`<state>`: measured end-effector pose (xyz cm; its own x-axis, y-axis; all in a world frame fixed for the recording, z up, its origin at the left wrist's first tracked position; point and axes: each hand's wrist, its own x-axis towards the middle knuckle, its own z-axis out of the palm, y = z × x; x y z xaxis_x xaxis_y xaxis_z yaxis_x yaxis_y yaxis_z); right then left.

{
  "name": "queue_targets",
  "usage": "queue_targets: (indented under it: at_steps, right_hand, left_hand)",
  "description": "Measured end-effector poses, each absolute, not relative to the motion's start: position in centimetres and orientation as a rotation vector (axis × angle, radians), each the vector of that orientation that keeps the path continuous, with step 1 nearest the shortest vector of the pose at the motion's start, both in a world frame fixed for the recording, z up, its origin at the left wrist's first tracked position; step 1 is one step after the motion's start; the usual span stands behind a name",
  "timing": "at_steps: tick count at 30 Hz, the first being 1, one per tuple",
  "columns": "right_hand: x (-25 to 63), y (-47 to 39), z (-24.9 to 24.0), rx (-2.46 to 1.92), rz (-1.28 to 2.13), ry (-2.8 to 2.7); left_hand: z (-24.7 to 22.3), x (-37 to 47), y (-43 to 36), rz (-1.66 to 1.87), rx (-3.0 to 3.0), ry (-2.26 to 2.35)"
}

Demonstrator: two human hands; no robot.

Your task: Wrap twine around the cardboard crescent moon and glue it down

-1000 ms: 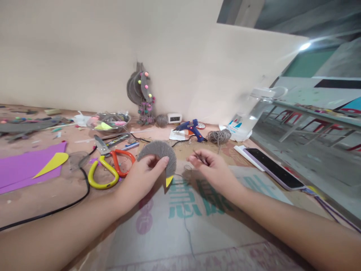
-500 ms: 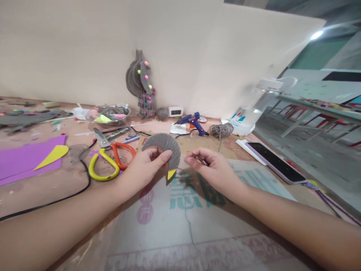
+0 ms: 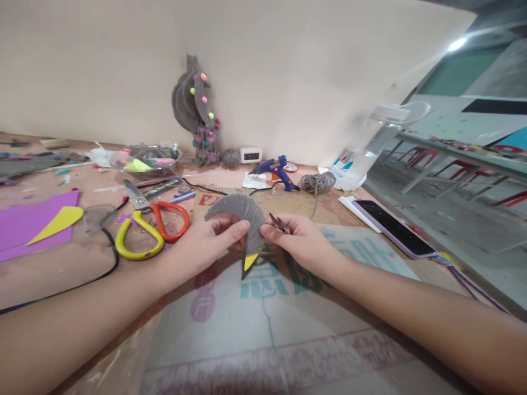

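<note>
My left hand (image 3: 228, 233) grips a crescent (image 3: 241, 206) wrapped in grey yarn, thumb on its front face. The crescent's lower tip (image 3: 250, 261) is bare and yellow, pointing down. At the crescent's right edge, my right hand (image 3: 293, 235) is closed with its fingertips touching or nearly touching the yarn. Between its thumb and fingers sits a small dark pointed thing (image 3: 278, 223), whose kind I cannot make out. Both hands are above a cardboard sheet (image 3: 230, 351) with printed green characters.
Scissors (image 3: 140, 253) with yellow and red handles lie left, beside purple sheets (image 3: 45, 233) and a yellow teardrop piece (image 3: 61, 222). Behind stand a blue glue gun (image 3: 275, 169), a yarn bundle (image 3: 317, 182) and a clear jug (image 3: 370, 145). A phone (image 3: 393, 227) lies right.
My right hand has moved left to the crescent's right edge, closing the gap between the hands. My left hand keeps its hold; the whole view has shifted slightly.
</note>
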<state>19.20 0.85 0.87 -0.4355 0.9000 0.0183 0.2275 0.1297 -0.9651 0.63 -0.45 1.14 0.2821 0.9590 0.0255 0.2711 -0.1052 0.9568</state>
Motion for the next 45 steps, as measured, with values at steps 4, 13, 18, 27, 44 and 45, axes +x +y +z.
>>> queue_targets:
  at_steps: [4,13,18,27,44,45]
  right_hand:
    - [19.1,0.8,1.0,-1.080,1.352,-1.781]
    - [19.0,0.7,1.3,-1.068,1.366,-1.789]
    - [19.2,0.8,1.0,-1.060,1.316,-1.827]
    - [19.3,0.2,1.7,-1.269,1.052,-1.908]
    - [19.3,0.8,1.1,-1.132,1.327,-1.781]
    - [19.3,0.7,1.2,-1.115,1.358,-1.765]
  left_hand:
    - [1.4,0.5,-0.5,0.844,1.614,1.243]
    - [1.4,0.3,-0.2,0.801,1.569,1.195]
    - [1.1,0.2,-0.2,0.818,1.618,1.189]
    - [0.8,0.4,-0.2,0.898,1.585,1.288]
    - [0.6,0.6,-0.2,0.888,1.549,1.160]
    - [0.5,0.5,-0.2,0.907,1.519,1.126]
